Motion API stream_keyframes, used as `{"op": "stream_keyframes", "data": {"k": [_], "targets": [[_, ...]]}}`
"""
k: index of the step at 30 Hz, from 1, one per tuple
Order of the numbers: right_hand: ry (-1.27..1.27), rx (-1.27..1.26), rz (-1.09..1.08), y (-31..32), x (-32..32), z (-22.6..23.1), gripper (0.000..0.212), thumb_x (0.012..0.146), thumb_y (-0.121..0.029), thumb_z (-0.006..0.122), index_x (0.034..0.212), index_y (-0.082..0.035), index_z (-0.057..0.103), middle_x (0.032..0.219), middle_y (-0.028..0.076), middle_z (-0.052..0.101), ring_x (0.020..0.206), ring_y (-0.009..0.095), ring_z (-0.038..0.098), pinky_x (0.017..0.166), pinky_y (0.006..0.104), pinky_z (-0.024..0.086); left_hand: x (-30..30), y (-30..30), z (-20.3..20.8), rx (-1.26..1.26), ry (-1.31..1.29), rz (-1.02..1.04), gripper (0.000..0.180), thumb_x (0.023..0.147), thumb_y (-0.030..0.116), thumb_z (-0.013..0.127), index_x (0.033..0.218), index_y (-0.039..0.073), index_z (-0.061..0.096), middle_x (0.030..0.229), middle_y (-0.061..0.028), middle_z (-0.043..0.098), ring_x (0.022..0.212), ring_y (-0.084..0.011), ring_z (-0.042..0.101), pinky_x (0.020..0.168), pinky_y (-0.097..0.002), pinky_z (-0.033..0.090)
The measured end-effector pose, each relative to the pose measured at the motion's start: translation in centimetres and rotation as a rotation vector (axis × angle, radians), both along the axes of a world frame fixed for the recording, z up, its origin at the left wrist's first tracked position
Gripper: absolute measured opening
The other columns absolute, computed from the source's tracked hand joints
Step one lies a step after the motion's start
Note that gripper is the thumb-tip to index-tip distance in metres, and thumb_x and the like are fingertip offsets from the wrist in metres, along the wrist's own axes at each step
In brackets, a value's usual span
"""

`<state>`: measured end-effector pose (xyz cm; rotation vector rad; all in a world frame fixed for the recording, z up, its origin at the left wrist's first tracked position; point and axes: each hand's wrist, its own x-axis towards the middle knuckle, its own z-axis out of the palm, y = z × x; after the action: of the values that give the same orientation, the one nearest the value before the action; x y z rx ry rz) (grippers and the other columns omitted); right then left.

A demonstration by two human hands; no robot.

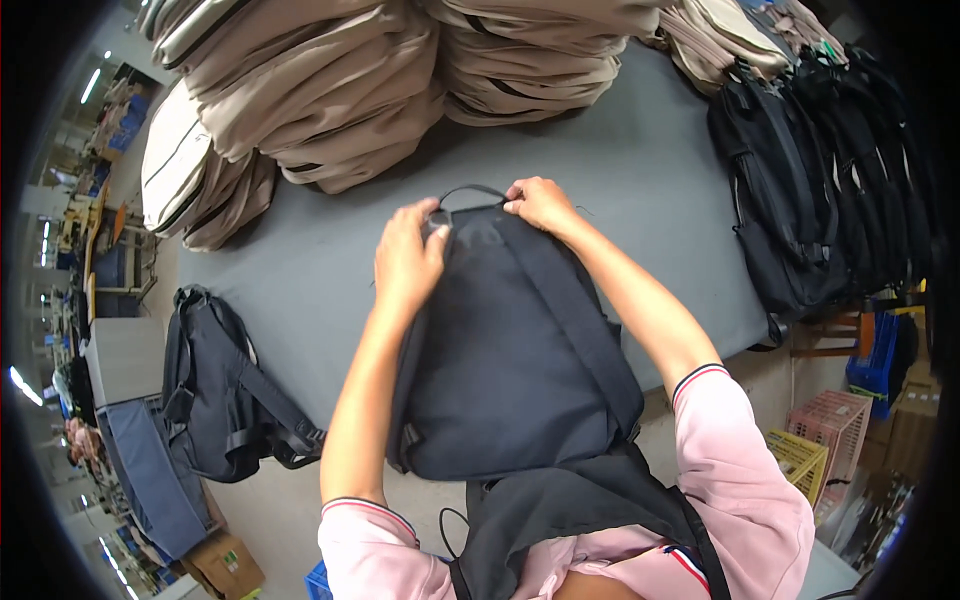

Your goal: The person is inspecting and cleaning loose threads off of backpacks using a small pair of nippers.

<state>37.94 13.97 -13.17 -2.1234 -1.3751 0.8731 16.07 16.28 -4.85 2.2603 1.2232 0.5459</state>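
A black backpack [510,350] lies in front of me at the table's near edge, its top end away from me. My left hand [408,255] is closed on its top left corner, the thumb on the upper face and the fingertips slightly blurred. At the top right corner, my right hand [541,207] pinches the edge beside one end of the thin carry loop [472,188]. That loop arches between both hands. A wide strap [570,310] runs down the right part of the backpack.
Tall stacks of beige bags [320,100] stand at the back of the grey table [660,200]. Several black backpacks [790,190] line its right side. Another black backpack [215,390] hangs at the left edge. Pink and yellow crates [830,430] sit at the lower right.
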Motion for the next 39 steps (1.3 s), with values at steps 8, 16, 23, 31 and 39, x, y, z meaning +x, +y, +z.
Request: {"op": "stream_keyframes", "data": {"k": [8, 16, 23, 31, 39], "targets": [[0.241, 0.159, -0.096, -3.9, -3.6, 2.0, 0.025, 0.077, -0.019, 0.069, 0.093, 0.0, 0.067, 0.086, 0.015, 0.068, 0.08, 0.028, 0.065, 0.073, 0.036, 0.048, 2.1, 6.2, -3.6, -0.724, -0.18, -0.317, 0.024, 0.085, 0.018, 0.063, 0.104, 0.003, 0.068, 0.086, -0.0063, 0.069, 0.076, -0.012, 0.06, 0.072, -0.0256, 0.045], [-0.001, 0.229, -0.031, -5.3, -4.5, 3.7, 0.03, 0.086, -0.019, 0.06, 0.11, -0.006, 0.049, 0.104, 0.01, 0.059, 0.093, 0.026, 0.06, 0.077, 0.0379, 0.047, 0.3, 6.4, -6.9, -1.056, -0.347, -0.094, 0.026, 0.083, 0.009, 0.063, 0.109, 0.006, 0.066, 0.072, 0.0048, 0.058, 0.061, -0.0059, 0.039, 0.059, -0.0192, 0.036], [-0.149, 0.21, 0.304, -4.1, -3.2, 3.0, 0.024, 0.085, -0.016, 0.059, 0.107, -0.009, 0.051, 0.104, 0.006, 0.055, 0.094, 0.025, 0.058, 0.085, 0.0412, 0.045, 0.7, 6.7, -7.3, -1.119, -0.335, -0.11, 0.031, 0.084, 0.008, 0.061, 0.115, 0.004, 0.063, 0.071, 0.0067, 0.052, 0.059, -0.0043, 0.039, 0.057, -0.0166, 0.034], [-0.182, 0.288, 0.397, -2.1, -3.2, 2.4, 0.014, 0.083, -0.013, 0.061, 0.096, -0.01, 0.06, 0.091, 0.002, 0.06, 0.082, 0.028, 0.06, 0.086, 0.0491, 0.045, 0.6, 7.0, -7.9, -1.153, -0.364, -0.091, 0.03, 0.084, 0.01, 0.063, 0.114, 0.005, 0.061, 0.07, 0.0068, 0.052, 0.058, -0.0038, 0.039, 0.056, -0.0167, 0.034], [-0.204, 0.433, 0.316, -3.1, -3.3, 1.4, 0.019, 0.08, -0.01, 0.062, 0.098, -0.012, 0.063, 0.091, 0.005, 0.061, 0.08, 0.026, 0.059, 0.072, 0.0362, 0.048, 0.4, 7.3, -8.2, -1.161, -0.36, -0.067, 0.032, 0.08, 0.007, 0.061, 0.112, 0.005, 0.062, 0.08, 0.0023, 0.06, 0.062, -0.0047, 0.045, 0.061, -0.0179, 0.038]]}}
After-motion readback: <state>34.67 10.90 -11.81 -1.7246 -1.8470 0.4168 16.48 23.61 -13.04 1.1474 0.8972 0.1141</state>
